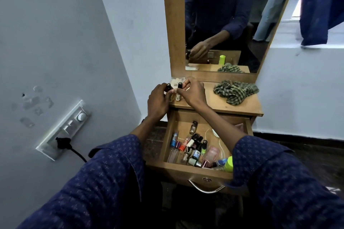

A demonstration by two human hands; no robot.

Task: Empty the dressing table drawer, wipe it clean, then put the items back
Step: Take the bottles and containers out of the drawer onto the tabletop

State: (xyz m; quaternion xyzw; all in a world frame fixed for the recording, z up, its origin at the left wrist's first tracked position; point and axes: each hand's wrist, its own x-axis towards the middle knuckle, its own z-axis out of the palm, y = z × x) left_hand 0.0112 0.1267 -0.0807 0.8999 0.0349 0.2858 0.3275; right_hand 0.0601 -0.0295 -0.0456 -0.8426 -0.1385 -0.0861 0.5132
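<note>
Pale blue walls enclose a wooden dressing table (242, 106) with a mirror (223, 15). I note its drawer (186, 168) pulled open below the worktop, with many small bottles (195, 149) lying inside. On the worktop right lies a checked green cloth (235, 91). At the worktop's left rear, my left hand (158, 99) grips one dark-capped bottle (38, 87); my right hand (191, 92) pinches another dark-capped bottle (179, 85).

Both arms in blue patterned sleeves reach forward, the left hand (157, 101) and right hand (192, 92) close together at the same height, fingers curled, each pinching something small between its fingertips.
</note>
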